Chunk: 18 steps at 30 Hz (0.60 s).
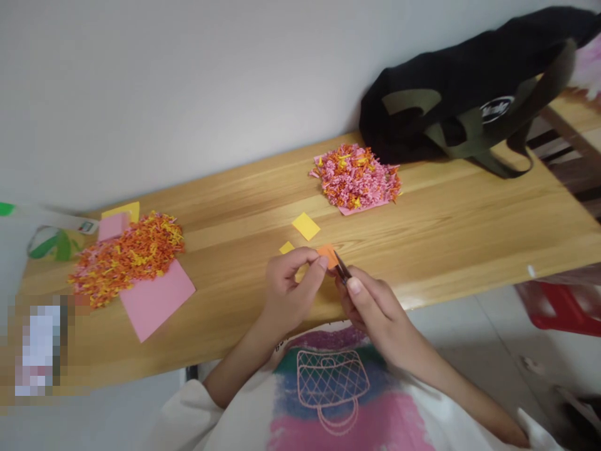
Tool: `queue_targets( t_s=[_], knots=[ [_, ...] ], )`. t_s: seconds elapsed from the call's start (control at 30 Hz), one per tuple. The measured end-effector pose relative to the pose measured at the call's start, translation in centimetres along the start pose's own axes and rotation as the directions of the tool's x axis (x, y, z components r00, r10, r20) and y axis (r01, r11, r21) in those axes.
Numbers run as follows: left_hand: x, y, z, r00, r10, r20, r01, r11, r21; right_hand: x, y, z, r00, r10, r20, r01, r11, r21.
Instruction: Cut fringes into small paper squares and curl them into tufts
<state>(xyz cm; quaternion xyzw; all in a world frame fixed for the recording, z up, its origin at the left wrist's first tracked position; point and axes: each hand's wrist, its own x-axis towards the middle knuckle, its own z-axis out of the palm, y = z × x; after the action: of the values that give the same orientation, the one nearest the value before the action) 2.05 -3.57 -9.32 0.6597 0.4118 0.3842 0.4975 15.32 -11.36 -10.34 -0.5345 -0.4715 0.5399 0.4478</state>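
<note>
My left hand [293, 282] pinches a small orange paper piece [327, 255] between thumb and fingertips, just above the table's front part. Against the right side of that paper lie the tips of dark, pointed tweezers [344, 270], gripped in my right hand [373, 307] with the thumb on top. Beyond my left hand, a yellow paper square [306, 226] rests flat on the wood, with a smaller yellow piece [286, 248] partly behind my fingers.
A heap of orange and yellow paper bits [136, 254] lies left, beside a pink sheet [158, 299]. Another pink and orange heap [357, 177] sits farther back. A black bag [451, 88] leans at the wall on the right. A red stool [563, 307] stands below the table.
</note>
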Motion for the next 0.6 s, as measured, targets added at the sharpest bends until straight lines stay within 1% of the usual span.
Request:
queue_targets(
  t_s=[0.07,0.17,0.3,0.43,0.6],
  knots=[
    [-0.1,-0.1,0.0,1.0,0.007,-0.005,-0.007,1.0,-0.01,-0.1,-0.1,-0.1,1.0,-0.009,0.019,0.009,1.0,0.004],
    [-0.3,-0.1,0.0,1.0,0.009,-0.01,-0.009,1.0,-0.009,-0.1,-0.4,-0.1,1.0,-0.022,0.02,0.023,0.999,-0.047],
    [-0.4,0.1,0.0,1.0,0.006,-0.014,-0.006,1.0,0.021,-0.1,-0.8,-0.1,0.999,-0.054,-0.006,0.052,0.984,-0.168],
    [-0.4,0.3,0.1,1.0,0.015,-0.007,-0.015,1.0,0.016,0.0,-1.0,0.0,0.995,-0.097,-0.018,0.088,0.956,-0.281],
    [-0.4,0.3,0.3,1.0,0.005,-0.03,-0.005,1.0,0.015,-0.2,-1.1,-0.3,0.994,-0.112,0.012,0.111,0.952,-0.284]
  ],
)
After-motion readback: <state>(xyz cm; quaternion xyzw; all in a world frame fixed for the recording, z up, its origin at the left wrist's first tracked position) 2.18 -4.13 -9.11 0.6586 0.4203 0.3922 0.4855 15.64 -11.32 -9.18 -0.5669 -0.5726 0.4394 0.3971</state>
